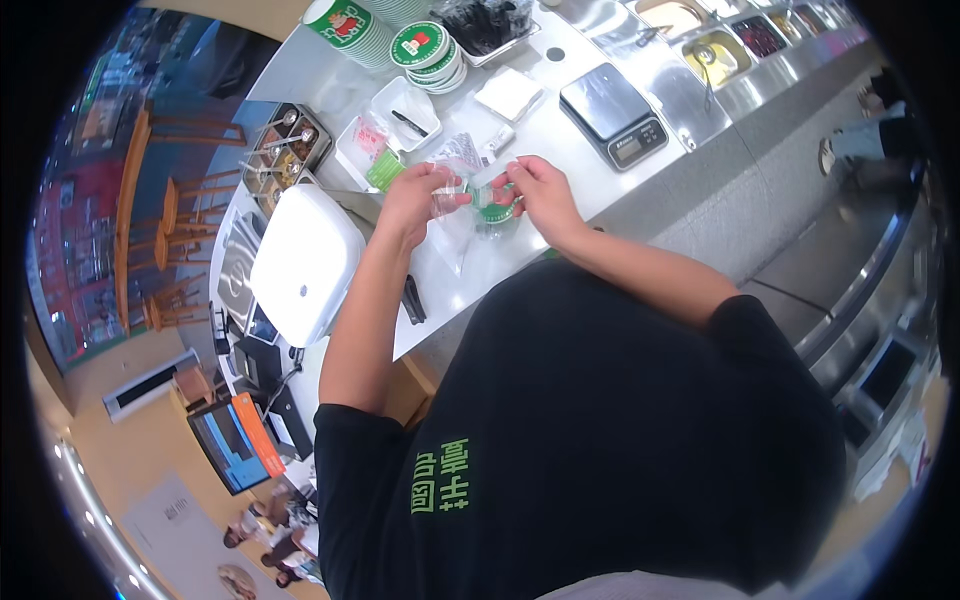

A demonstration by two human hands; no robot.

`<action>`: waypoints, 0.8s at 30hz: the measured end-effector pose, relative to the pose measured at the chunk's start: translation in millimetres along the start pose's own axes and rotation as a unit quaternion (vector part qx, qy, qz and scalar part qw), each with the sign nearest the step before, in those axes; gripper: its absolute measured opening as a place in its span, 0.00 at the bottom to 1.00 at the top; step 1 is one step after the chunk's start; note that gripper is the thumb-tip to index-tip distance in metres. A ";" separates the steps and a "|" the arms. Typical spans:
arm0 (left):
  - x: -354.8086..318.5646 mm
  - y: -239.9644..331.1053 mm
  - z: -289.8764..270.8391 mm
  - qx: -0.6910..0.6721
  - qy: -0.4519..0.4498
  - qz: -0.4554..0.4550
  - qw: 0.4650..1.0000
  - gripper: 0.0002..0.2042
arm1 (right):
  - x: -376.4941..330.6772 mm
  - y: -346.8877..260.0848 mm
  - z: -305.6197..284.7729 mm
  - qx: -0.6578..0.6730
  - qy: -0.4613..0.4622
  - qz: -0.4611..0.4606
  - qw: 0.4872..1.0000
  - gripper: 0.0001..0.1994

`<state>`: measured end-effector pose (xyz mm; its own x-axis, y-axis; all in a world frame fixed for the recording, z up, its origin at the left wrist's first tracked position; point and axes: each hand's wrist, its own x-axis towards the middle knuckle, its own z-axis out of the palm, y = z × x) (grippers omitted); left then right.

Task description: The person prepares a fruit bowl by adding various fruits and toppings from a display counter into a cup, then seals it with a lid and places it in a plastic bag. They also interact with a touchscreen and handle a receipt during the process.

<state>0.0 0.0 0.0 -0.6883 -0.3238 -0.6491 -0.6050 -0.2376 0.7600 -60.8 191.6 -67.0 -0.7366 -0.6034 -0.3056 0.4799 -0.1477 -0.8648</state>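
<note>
My left hand (418,198) and my right hand (540,195) meet over the steel counter (560,120). Between them they hold a clear plastic bag (455,225) with a small round cup with a green lid (495,212) at its mouth. The left hand pinches the bag's upper edge. The right hand's fingers rest on the cup and the bag's other side. The bag hangs down toward the counter's near edge.
A black digital scale (612,115) stands to the right. White trays (405,112), napkins (508,93), stacked green-and-white lids (425,50) and paper cups (345,25) lie behind. A white box-shaped machine (305,262) sits to the left. Topping wells (715,55) line the far counter.
</note>
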 end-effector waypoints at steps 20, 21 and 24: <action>-5.4 -33.3 -12.0 0.011 -0.030 0.056 0.998 0.07 | -18.1 9.0 22.6 -0.129 -0.145 -0.098 0.976 0.24; -4.2 -33.9 -13.2 0.013 -0.044 0.059 0.997 0.07 | -12.7 -2.0 18.7 -0.242 -0.194 -0.131 0.942 0.25; -1.9 -31.0 -13.7 0.007 -0.075 0.073 0.995 0.08 | 14.1 -40.7 10.1 -0.510 -0.323 -0.265 0.752 0.31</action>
<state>25.5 -4.6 -21.9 -0.8202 -0.2138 -0.5307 -0.4992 -0.1858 0.8464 -85.8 181.1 -32.1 -0.1522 -0.9750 0.1618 -0.6580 -0.0222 -0.7527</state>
